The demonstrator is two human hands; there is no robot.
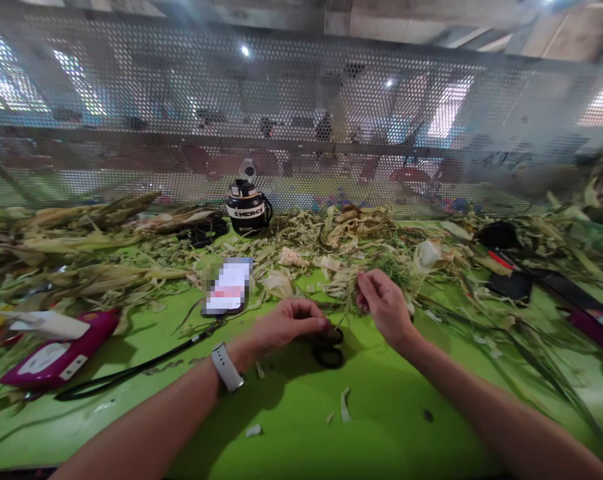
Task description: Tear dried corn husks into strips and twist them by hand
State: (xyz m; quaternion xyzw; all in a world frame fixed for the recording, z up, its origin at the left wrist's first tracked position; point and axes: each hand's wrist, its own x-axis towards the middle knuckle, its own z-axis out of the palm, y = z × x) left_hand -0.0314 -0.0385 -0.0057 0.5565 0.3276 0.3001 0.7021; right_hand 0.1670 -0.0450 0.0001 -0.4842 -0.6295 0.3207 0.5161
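My left hand, with a white watch on its wrist, has its fingers curled over the black-handled scissors lying on the green table. My right hand is raised a little to the right of it. Its fingers are pinched on a thin strand from the heap of corn husks just behind. The scissors' blades are hidden under my left hand.
A phone with a black lanyard lies left of my hands. A black bottle stands at the back by the perforated metal screen. Magenta cases lie at far left; black tools lie at right. Husk scraps dot the table.
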